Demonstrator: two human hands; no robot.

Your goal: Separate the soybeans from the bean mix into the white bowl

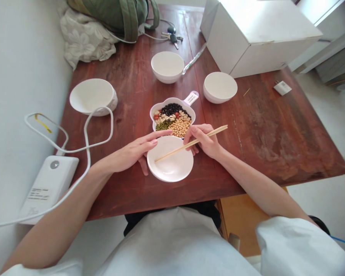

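My left hand (135, 151) rests with its fingers curved round the left rim of an empty white bowl (172, 168) near the table's front edge. My right hand (204, 141) grips a pair of wooden chopsticks (189, 144), which lie slanted across that bowl with their tips low over its left side. Just behind the bowl stands a white handled dish (191, 98) filled with mixed beans (172, 118): black, yellow, green, red and pale ones.
Three more empty white bowls stand on the wooden table (264, 130): left bowl (92, 96), middle bowl (167, 66), right bowl (220, 87). A white box (255, 34) is at back right, a green bag (117, 13) and keys (172, 36) at back left. A white cable (86, 134) runs to a device (47, 186).
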